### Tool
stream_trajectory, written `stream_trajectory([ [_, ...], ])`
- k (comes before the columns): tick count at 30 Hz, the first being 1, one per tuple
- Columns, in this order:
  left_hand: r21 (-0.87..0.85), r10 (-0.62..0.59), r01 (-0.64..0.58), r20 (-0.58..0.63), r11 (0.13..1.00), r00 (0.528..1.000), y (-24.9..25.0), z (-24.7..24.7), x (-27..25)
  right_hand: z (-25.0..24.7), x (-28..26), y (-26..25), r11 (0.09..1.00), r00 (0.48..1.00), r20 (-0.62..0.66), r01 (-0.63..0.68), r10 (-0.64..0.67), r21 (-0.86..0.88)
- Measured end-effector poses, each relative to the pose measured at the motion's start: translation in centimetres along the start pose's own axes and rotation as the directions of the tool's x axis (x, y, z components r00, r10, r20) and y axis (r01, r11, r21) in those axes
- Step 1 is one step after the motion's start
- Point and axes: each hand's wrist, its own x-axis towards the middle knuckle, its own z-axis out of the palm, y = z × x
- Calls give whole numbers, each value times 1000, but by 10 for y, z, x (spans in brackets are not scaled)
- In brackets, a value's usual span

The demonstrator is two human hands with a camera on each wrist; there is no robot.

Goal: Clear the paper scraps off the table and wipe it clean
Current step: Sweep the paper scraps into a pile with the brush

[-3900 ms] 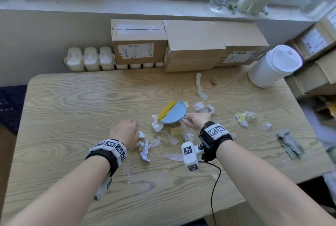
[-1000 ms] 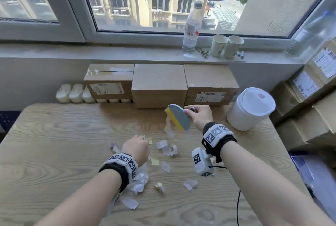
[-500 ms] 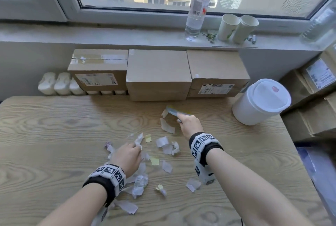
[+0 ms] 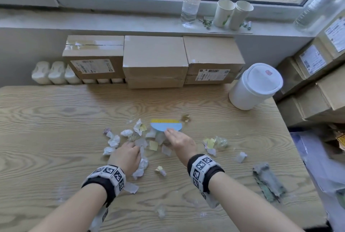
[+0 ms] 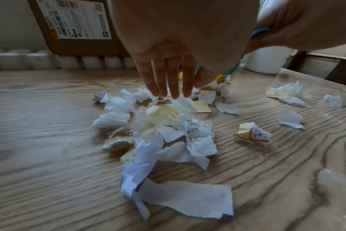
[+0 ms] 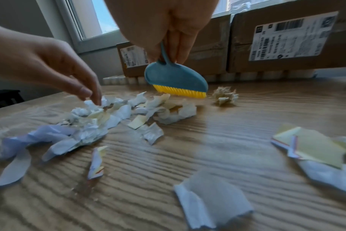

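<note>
Torn white and yellow paper scraps point(image 4: 128, 138) lie heaped mid-table on the wooden table point(image 4: 56, 119). My left hand point(image 4: 127, 154) hovers over the heap's near side, with its straight fingers point(image 5: 172, 87) pointing down and touching the top scraps point(image 5: 168, 118). My right hand point(image 4: 180, 142) grips the handle of a small blue brush point(image 4: 166, 126) with yellow bristles. The brush point(image 6: 176, 79) stands bristles-down at the heap's far edge. A crumpled brown ball point(image 6: 224, 96) lies just right of the bristles. More scraps point(image 4: 211, 144) sit to the right of my right hand.
A white lidded bin point(image 4: 255, 86) stands at the table's far right corner. Cardboard boxes point(image 4: 155, 60) line the far edge under the windowsill. A grey-green rag point(image 4: 267, 181) lies near the right edge. Stacked boxes point(image 4: 317, 82) crowd the right side.
My right hand has pulled the brush back from near the boxes to the heap's far edge, with more scraps now gathered there. My left hand has stayed by the heap.
</note>
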Motion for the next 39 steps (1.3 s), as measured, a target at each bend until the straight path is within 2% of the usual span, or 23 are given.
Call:
stream_trajectory([
  [2,19,3,-4,20,1000,1000,2,3,-2,-14,3,9,998,998,-53,-34,32,-53],
  [5,10,18,-18,23,1000,1000,6,8,-4,-22,1,31,981,984,-81,-166,159,-97],
  [8,18,33,-34,46,999,998,14,15,-7,-20,-4,43,960,964,-44,-266,263,-87],
  [10,25,41,-42,65,999,997,19,17,-10,-16,-10,43,957,958,-15,-286,285,-45],
  [14,32,77,-78,38,996,996,27,19,-16,-5,-19,22,990,990,-16,-137,137,-7],
  [17,50,98,-99,24,994,995,30,19,-20,5,-25,6,999,999,-31,-16,14,-46],
  [19,63,100,-103,41,993,994,32,19,-22,5,-28,0,997,995,-96,15,-23,-77],
  [21,46,112,-114,50,992,992,35,21,-22,-2,-31,3,993,976,-213,15,-39,-114],
  [24,24,147,-148,33,989,989,43,25,-20,-22,-38,16,983,950,-312,-74,18,-169],
  [28,27,187,-189,41,982,981,57,29,-17,-31,-69,52,943,936,-267,-282,229,-179],
  [32,-6,216,-216,43,976,975,62,37,-16,-28,-103,69,905,909,-152,-407,388,-123],
  [36,-38,246,-244,44,969,968,66,42,-17,-13,-114,58,897,898,-82,-437,432,-66],
  [39,-38,283,-282,44,959,958,68,46,-16,-5,-108,37,936,936,-105,-343,335,-80],
])
